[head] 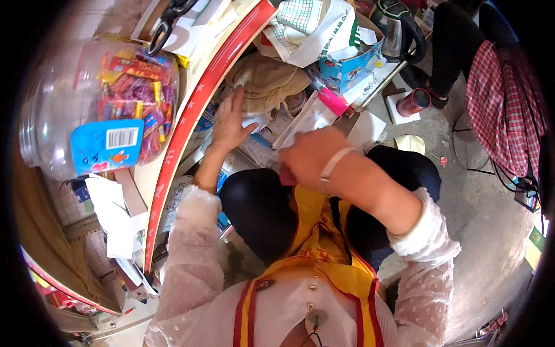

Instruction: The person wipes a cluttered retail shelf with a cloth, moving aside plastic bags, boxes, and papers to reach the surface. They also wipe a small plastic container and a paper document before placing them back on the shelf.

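My left hand reaches with its fingers apart to the edge of a brown cloth hat lying among papers on a low shelf. It grips nothing that I can see. In front of my lap is my right hand, bent into a loose fist and slightly blurred. A dark red object shows just below its fingers, and its kind is unclear. Beyond the right hand lie a long white box and a bright pink item.
At left, a clear plastic jar of wrapped sweets stands above a red-edged shelf. Black-handled scissors lie behind. Farther off are a cartoon-printed box, an electric kettle, a red can and another person's leg.
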A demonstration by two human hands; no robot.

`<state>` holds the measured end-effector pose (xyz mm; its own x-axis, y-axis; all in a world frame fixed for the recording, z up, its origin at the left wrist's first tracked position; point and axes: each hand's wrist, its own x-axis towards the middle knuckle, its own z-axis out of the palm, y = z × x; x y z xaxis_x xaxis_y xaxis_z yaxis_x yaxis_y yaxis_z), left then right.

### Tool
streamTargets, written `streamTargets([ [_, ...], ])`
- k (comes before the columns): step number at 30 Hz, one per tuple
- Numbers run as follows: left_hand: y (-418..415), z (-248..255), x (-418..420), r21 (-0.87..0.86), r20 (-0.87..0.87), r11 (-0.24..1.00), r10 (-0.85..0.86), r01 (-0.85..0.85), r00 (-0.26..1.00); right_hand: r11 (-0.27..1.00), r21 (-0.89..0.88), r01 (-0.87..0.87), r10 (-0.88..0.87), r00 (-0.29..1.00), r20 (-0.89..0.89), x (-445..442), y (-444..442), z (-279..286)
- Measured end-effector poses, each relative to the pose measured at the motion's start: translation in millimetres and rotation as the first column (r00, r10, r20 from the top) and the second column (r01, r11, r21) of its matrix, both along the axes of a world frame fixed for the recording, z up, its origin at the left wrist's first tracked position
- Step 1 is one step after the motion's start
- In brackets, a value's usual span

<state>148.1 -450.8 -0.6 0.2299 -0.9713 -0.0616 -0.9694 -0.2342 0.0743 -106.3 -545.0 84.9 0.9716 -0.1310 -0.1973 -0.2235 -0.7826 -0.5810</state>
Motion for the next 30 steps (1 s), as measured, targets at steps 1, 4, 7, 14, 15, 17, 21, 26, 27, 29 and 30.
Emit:
streamTargets([
  [1,-2.6,-8.6,3.9,0.021,0.082,0.999,-0.036,0.034,0.996,0.993,0.056,-0.103,0.109,0.987,-0.120,19.3,3.3,-9.5],
  [4,-33.8,-44.1,8.8,0.057,0.245,0.991,-0.134,0.124,0.960,0.972,0.063,-0.228,0.235,0.898,-0.373,40.5,19.1,-76.5],
  [7,-44.0,-59.5,17.7,0.130,0.226,0.986,-0.133,0.106,0.965,0.948,0.183,-0.259,0.316,0.725,-0.613,49.2,41.9,-99.7],
  [14,-31.2,-66.6,65.9,-0.006,-0.047,1.000,0.000,0.000,0.999,0.973,0.155,-0.172,0.229,0.632,-0.740,59.5,35.7,-73.9],
  [15,-26.5,-54.8,76.1,-0.059,-0.123,0.996,0.059,-0.066,0.991,0.976,0.143,-0.163,0.215,0.645,-0.733,61.1,38.5,-68.9],
  [17,-27.6,-24.1,80.2,-0.205,0.146,0.975,-0.055,0.085,0.988,0.984,0.120,-0.133,0.178,0.665,-0.725,61.3,41.2,-64.3],
  [21,17.6,7.0,81.7,-0.266,0.376,0.950,-0.056,0.166,0.925,0.941,0.204,-0.269,0.327,0.573,-0.752,64.6,55.1,-68.3],
  [26,138.0,8.7,70.5,-0.109,0.290,0.985,0.164,-0.137,0.943,0.892,0.225,-0.391,0.408,0.486,-0.773,63.5,60.1,-59.0],
  [27,156.8,12.3,61.7,-0.132,0.320,0.972,0.228,-0.195,0.920,0.914,0.186,-0.361,0.364,0.523,-0.771,63.3,62.4,-58.3],
  [29,194.3,3.1,54.5,-0.241,0.325,0.921,0.374,-0.307,0.868,0.954,0.101,-0.281,0.254,0.584,-0.771,59.6,67.9,-57.7],
  [30,199.7,2.4,46.8,-0.286,0.354,0.905,0.404,-0.314,0.843,0.971,0.049,-0.235,0.186,0.608,-0.771,57.9,71.8,-60.4],
])
